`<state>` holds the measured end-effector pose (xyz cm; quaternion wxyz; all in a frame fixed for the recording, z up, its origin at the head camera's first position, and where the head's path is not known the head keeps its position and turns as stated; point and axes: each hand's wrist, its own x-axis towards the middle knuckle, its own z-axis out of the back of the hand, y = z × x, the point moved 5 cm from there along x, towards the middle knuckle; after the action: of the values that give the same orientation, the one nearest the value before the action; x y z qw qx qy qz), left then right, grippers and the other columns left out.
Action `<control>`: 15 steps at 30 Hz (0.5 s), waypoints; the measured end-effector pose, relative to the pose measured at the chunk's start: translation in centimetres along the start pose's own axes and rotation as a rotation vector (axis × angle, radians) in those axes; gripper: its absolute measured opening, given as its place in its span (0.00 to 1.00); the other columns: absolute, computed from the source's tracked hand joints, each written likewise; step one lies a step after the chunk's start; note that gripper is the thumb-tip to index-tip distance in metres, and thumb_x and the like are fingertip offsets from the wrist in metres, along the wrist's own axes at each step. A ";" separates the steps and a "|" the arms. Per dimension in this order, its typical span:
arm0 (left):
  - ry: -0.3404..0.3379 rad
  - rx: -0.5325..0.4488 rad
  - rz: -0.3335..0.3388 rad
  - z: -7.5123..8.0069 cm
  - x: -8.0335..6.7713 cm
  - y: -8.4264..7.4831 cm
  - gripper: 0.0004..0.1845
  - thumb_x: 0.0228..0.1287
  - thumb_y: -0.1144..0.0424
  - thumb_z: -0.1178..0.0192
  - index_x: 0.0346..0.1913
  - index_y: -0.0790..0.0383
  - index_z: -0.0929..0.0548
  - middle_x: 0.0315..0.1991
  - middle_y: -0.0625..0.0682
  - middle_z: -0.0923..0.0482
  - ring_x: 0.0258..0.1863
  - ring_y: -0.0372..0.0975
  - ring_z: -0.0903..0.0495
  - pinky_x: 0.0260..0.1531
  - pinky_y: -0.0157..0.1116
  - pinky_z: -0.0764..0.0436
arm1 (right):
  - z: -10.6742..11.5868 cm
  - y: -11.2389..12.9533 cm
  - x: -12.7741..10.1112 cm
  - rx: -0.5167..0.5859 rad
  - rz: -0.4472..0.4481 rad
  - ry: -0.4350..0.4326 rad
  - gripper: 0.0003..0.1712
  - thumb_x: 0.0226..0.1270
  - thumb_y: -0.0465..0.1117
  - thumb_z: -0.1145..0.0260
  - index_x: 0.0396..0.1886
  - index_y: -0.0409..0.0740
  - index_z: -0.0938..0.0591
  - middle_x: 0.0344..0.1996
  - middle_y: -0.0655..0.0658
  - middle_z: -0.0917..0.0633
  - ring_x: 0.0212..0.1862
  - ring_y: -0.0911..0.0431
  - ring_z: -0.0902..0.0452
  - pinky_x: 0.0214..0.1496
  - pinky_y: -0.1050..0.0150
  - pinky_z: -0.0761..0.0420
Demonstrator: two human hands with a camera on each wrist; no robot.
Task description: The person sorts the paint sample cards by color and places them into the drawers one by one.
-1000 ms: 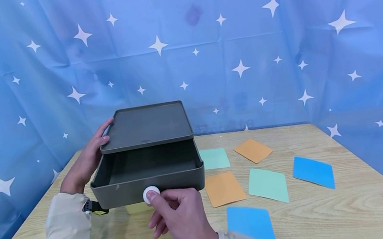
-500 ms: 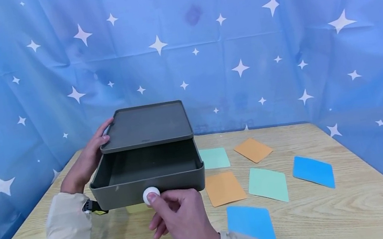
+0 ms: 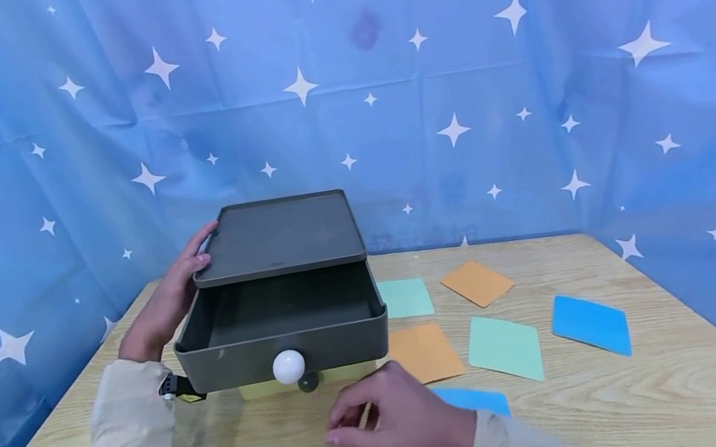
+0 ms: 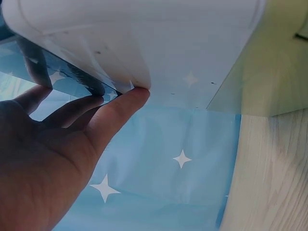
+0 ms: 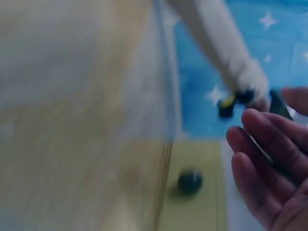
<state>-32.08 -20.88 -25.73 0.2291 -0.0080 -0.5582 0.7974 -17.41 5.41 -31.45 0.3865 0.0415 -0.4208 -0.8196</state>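
A small drawer box with a dark grey top (image 3: 278, 232) stands left of the table's middle. Its dark grey upper drawer (image 3: 233, 364) is pulled out, and I see no contents in it. A round white knob (image 3: 288, 366) sits on the drawer's front. Below it are a yellow lower drawer (image 3: 346, 373) and its dark round knob (image 3: 309, 382). My left hand (image 3: 166, 301) rests against the box's left side; in the left wrist view its fingers (image 4: 118, 108) touch the white side panel. Apart from the white knob, my right hand (image 3: 410, 418) holds nothing, its fingers loosely curled.
Several coloured cards lie on the wooden table right of the box: green (image 3: 504, 349), orange (image 3: 477, 283) and blue (image 3: 589, 325). Another blue card (image 3: 473, 399) is partly behind my right hand. A blue star-patterned curtain (image 3: 336, 86) hangs behind and beside the table.
My right hand has let go of the white knob and moved down and right. The upper drawer stays pulled out, and my left hand stays at the box's side.
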 end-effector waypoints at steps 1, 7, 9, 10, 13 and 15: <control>0.000 0.001 0.001 0.0 0.0 0.0 0.35 0.78 0.49 0.64 0.82 0.44 0.60 0.83 0.55 0.71 0.81 0.58 0.69 0.72 0.69 0.63 | 0.5 -0.4 -0.2 -0.071 0.033 -0.001 0.10 0.71 0.48 0.34 0.37 0.50 0.10 0.30 0.53 0.10 0.30 0.77 0.22 0.36 0.76 0.19; 0.002 0.005 0.011 -0.1 0.1 0.1 0.34 0.78 0.47 0.64 0.82 0.41 0.60 0.83 0.54 0.71 0.81 0.58 0.69 0.72 0.70 0.63 | 4.0 -2.8 -1.5 -0.470 0.136 -0.076 0.09 0.66 0.49 0.29 0.37 0.49 0.10 0.31 0.55 0.09 0.32 0.72 0.16 0.36 0.75 0.19; -0.001 0.009 0.014 -0.1 0.0 0.1 0.34 0.78 0.47 0.64 0.82 0.41 0.60 0.83 0.54 0.72 0.81 0.58 0.70 0.72 0.70 0.63 | 5.1 -3.9 -1.8 -0.528 0.119 -0.094 0.12 0.63 0.48 0.27 0.40 0.47 0.11 0.34 0.52 0.09 0.34 0.66 0.15 0.36 0.73 0.18; -0.004 0.013 0.015 0.0 0.0 0.1 0.34 0.79 0.46 0.64 0.82 0.40 0.60 0.83 0.53 0.72 0.81 0.58 0.70 0.72 0.70 0.64 | 5.7 -4.5 -1.9 -0.548 0.097 -0.099 0.13 0.62 0.48 0.26 0.42 0.46 0.11 0.36 0.51 0.09 0.36 0.64 0.14 0.38 0.71 0.17; -0.007 0.016 0.012 0.0 -0.1 0.1 0.34 0.78 0.46 0.65 0.82 0.41 0.60 0.83 0.54 0.72 0.81 0.58 0.70 0.72 0.70 0.64 | 6.7 -6.2 -2.3 -0.599 0.024 -0.088 0.20 0.61 0.48 0.25 0.51 0.46 0.15 0.47 0.48 0.12 0.46 0.55 0.15 0.45 0.62 0.15; -0.007 0.013 0.007 0.0 -0.1 0.0 0.34 0.78 0.47 0.64 0.82 0.42 0.60 0.83 0.54 0.71 0.81 0.58 0.69 0.72 0.70 0.63 | 7.0 -7.3 -2.4 -0.614 -0.030 -0.065 0.25 0.61 0.47 0.25 0.57 0.46 0.18 0.54 0.46 0.16 0.54 0.51 0.18 0.52 0.56 0.16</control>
<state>-32.00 -20.90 -25.79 0.2243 -0.0059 -0.5538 0.8018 -22.87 14.16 -32.85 0.3553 -0.0972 -0.1648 -0.9150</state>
